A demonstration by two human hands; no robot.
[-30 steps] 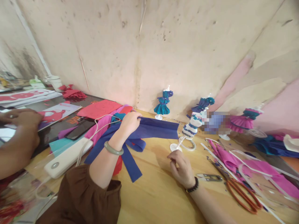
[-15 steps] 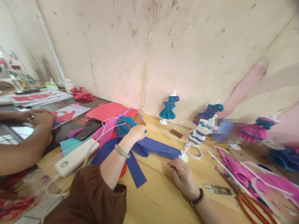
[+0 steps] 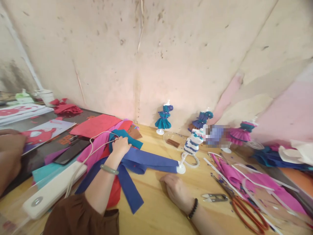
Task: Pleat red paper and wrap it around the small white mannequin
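Observation:
My left hand (image 3: 121, 146), with a green bangle at its wrist, is closed on a piece of teal fabric (image 3: 133, 141); the fingertips are partly hidden. Long blue fabric strips (image 3: 151, 159) lie beneath it, over red cloth (image 3: 114, 194). On the wooden table (image 3: 156, 209) rests my right hand (image 3: 178, 190), holding nothing, its fingers loosely bent and apart from the strips. Just beyond it, a small dress form (image 3: 192, 143) wrapped in white and blue bands leans on a round white base near the end of a blue strip.
Thread snips (image 3: 215, 197) and orange-handled scissors (image 3: 248, 212) lie right of my right hand, by pink cloth (image 3: 266, 182). Dressed mini forms (image 3: 163, 119) stand along the wall. Left are a white power strip (image 3: 53, 192), a phone (image 3: 72, 150) and another person's hand (image 3: 11, 147).
The view has swung right, so everything sits further left. My left hand has moved slightly left onto the teal fabric, which now spreads out to its right. My right hand stays on the table.

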